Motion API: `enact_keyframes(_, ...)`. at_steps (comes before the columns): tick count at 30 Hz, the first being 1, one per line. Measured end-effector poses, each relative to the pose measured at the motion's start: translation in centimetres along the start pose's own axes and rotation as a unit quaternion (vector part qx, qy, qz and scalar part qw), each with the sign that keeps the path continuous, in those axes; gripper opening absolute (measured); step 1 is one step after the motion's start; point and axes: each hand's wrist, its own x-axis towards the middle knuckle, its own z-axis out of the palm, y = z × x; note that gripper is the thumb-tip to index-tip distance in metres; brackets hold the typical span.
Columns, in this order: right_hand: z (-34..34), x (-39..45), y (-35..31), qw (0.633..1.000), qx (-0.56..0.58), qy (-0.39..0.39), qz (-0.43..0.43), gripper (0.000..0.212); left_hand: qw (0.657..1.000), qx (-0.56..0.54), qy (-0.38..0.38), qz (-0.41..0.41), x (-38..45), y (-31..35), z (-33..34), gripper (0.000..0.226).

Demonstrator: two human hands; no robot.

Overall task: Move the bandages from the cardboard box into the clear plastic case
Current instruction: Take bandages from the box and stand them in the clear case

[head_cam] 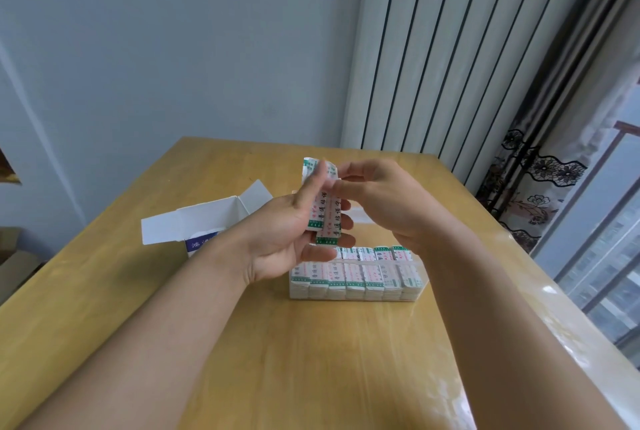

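A white cardboard box (207, 227) with blue print lies at the far left of the wooden bench (138, 308), its flaps folded open and its near end hidden behind the left arm. Just right of it, the left hand (294, 239) is raised above the bench, palm up, its fingers (341, 222) curled round a small stack of bandages (323, 201) that stands nearly upright. The right hand (384, 203) meets the stack from the right, its fingers (349, 175) pinching the top edge. Below both hands, near the middle of the bench, the clear plastic case (417, 270) holds a row of bandage stacks (353, 277) packed side by side. To the far right, a striped curtain (433, 49) hangs beside a window (609, 256).
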Motion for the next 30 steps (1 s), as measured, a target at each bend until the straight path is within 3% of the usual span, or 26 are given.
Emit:
enact_keyframes(5,-0.2,0.0,0.2,0.999,0.015,0.021,0.023,0.017,0.998,-0.057,-0.017,-0.004,-0.1,0.1,0.3,0.044)
enact_keyframes(12,-0.6,0.5,0.5,0.994,0.045,0.089,0.039,0.023,0.991,-0.107,0.063,0.04,0.3,0.1,0.4,0.047)
enact_keyframes(15,-0.9,0.5,0.3,0.987,0.103,0.12,0.014,0.022,0.991,-0.078,0.102,0.046,0.3,-0.1,0.3,0.048)
enact_keyframes(20,0.5,0.8,0.5,0.983,0.062,0.161,-0.059,0.011,0.996,-0.052,0.064,0.042,0.5,-0.2,0.7,0.062)
enact_keyframes(24,0.7,0.9,0.8,0.983,0.116,0.136,-0.044,0.01,0.998,0.019,0.039,0.044,0.6,-0.6,0.8,0.07)
enact_keyframes(27,0.5,1.0,1.2,0.989,0.116,0.086,-0.01,0.014,0.997,0.067,0.025,0.041,0.8,-0.8,0.6,0.044)
enact_keyframes(30,-0.2,0.9,1.2,0.999,0.043,0.029,0.001,0.034,0.995,0.094,0.02,0.031,1.0,-0.8,0.3,0.024)
